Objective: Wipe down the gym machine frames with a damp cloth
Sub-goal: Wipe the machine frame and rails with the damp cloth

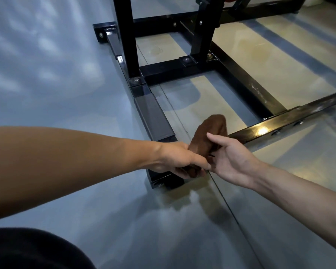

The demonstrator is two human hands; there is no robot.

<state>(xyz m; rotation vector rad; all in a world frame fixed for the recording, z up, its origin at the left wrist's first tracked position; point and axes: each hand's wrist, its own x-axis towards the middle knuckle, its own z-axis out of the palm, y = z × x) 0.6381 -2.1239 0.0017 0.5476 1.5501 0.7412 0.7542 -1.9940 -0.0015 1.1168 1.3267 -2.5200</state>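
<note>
Glossy grey-blue floor [47, 74], tiled, with pale light patches and a thin dark seam running toward the lower right.

Black steel machine frame [239, 78], square tube, resting on the floor: one long base rail [153, 113] runs from the upper left down to the centre; cross rails bolt onto it, and two uprights rise out of the top edge. A second rail [279, 121], with a bright highlight, crosses from the right toward the hands. Silver bolt heads show at the joints.

Left hand [178, 160], forearm bare, reaching in from the left over the near end of the base rail; fingers curled round the lower part of the cloth.

Right hand [231, 156], palm up and fingers loosely spread, held against the right side of the cloth with the thumb across it; not closed round it.

Brown cloth [208, 134], bunched into a roll, standing up between the two hands, just above the near corner of the frame.
</note>
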